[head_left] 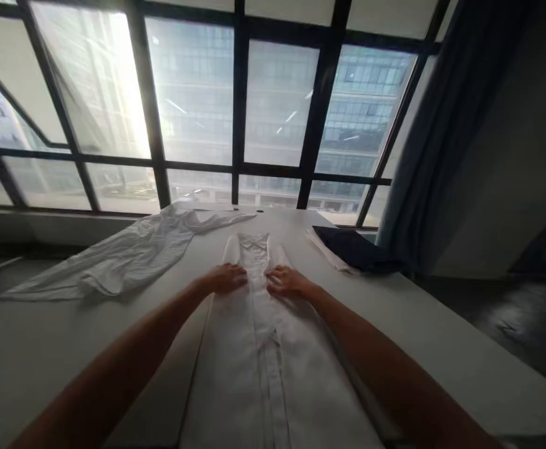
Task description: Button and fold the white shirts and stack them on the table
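Observation:
A long white shirt [235, 374] lies lengthwise before me, its sides folded inward and a button placket running down the middle. On its left folded side rests my left hand [229, 278], palm down with the fingers stretched toward the centre. My right hand [288, 282] lies the same way on the right folded side, its fingers slightly apart. Between the two hands a strip of wrinkled white cloth shows, up to the shirt's far end. Both hands press on the fabric without gripping it.
The shirt is on a white table [161, 337]. A crumpled white garment [146, 246] spreads over the far left. At the far right lies folded dark cloth [354, 246] on pale folded cloth [331, 257]. Beyond stand large windows [282, 106] and a dark curtain [434, 137].

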Action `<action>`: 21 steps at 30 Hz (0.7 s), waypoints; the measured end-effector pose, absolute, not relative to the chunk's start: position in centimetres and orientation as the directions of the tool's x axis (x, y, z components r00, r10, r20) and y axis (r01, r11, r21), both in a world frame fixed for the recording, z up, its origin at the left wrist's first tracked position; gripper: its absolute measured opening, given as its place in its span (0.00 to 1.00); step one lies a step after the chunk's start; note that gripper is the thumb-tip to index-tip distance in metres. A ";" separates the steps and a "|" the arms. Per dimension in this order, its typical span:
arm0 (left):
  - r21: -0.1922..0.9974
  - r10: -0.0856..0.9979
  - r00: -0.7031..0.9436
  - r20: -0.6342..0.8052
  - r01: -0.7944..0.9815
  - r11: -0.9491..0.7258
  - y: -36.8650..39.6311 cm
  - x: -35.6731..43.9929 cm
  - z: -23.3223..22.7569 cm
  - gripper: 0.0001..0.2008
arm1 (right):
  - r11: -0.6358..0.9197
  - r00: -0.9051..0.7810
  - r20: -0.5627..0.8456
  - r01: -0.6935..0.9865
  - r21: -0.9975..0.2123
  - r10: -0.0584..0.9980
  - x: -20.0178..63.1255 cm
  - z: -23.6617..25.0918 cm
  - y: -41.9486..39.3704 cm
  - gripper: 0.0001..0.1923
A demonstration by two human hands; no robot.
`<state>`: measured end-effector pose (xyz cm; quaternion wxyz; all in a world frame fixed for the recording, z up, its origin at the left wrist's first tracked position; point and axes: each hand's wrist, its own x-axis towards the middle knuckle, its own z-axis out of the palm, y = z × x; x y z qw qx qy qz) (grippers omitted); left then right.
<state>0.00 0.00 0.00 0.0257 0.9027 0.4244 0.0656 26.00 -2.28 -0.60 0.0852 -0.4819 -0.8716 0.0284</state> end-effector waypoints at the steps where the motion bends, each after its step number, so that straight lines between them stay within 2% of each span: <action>1: 0.103 0.788 0.603 0.126 0.782 -0.615 0.7 0.2 0.1 0.18 | 0.516 -0.502 0.130 0.847 -0.129 0.855 25.8 -0.3 -1.5 0.22; 5: 0.093 0.828 0.518 0.216 0.833 -0.545 3.6 1.0 -0.1 0.16 | 0.431 -0.412 0.163 0.896 -0.106 0.897 25.2 0.0 2.0 0.17; 9: 0.090 0.863 0.449 0.231 0.874 -0.478 7.8 1.2 -0.7 0.17 | 0.362 -0.342 0.169 0.925 -0.112 0.925 24.8 -0.5 6.0 0.20; 12: 0.126 0.891 0.414 0.186 0.889 -0.440 11.8 1.0 -1.2 0.22 | 0.319 -0.298 0.140 0.934 -0.162 0.944 24.8 -0.9 9.3 0.25; 17: 0.174 0.932 0.360 0.032 0.917 -0.360 17.1 0.4 -2.4 0.35 | 0.181 -0.201 -0.066 0.956 -0.232 0.977 25.1 -1.4 13.9 0.36; 19: 0.169 0.937 0.350 0.002 0.923 -0.345 17.8 0.4 -2.6 0.36 | 0.170 -0.195 -0.090 0.958 -0.230 0.977 25.0 -1.4 14.7 0.37; 21: 0.143 0.941 0.338 0.009 0.931 -0.336 17.7 0.6 -2.4 0.35 | 0.152 -0.165 -0.066 0.974 -0.170 0.984 24.5 -1.2 14.7 0.37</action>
